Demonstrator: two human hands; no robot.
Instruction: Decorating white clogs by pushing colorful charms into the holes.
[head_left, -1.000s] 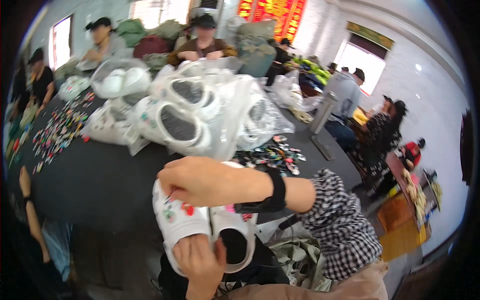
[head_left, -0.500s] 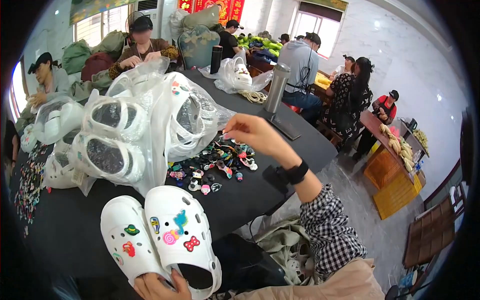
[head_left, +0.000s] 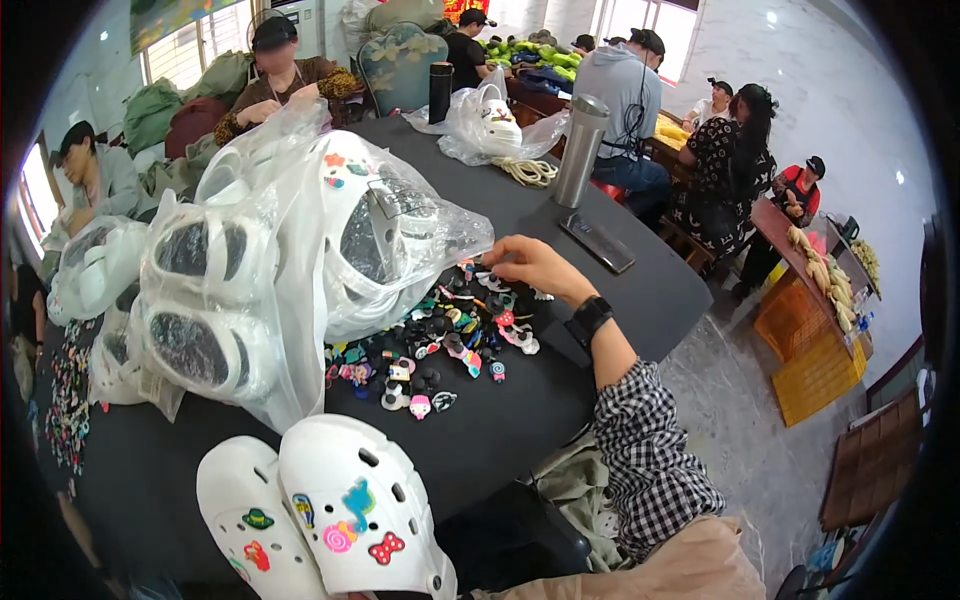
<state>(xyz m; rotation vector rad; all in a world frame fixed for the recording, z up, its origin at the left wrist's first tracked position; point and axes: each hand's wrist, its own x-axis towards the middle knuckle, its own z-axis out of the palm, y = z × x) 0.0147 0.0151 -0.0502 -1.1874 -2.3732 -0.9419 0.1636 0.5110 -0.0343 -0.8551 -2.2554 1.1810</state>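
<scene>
Now the right hand [head_left: 541, 272] hangs curled by the charms [head_left: 463, 352], grasp unclear; pinch lightly. Left hand [head_left: 354, 596] barely shows, can't tell its grip.

White clogs [head_left: 322, 512], side by side, toes toward 11 o'clock
Colourful charms [head_left: 358, 503] stud their uppers; loose charms [head_left: 462, 352] lie heaped at the pair's 1 o'clock.

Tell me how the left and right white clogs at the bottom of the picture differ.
The left clog carries a green hat-shaped charm and a red charm; the right clog carries a blue charm, a pink swirl charm and a red bow charm.
The right clog's toe reaches higher in the picture than the left clog's.
Both are white, decorated with charms and cut off by the lower edge.
</scene>
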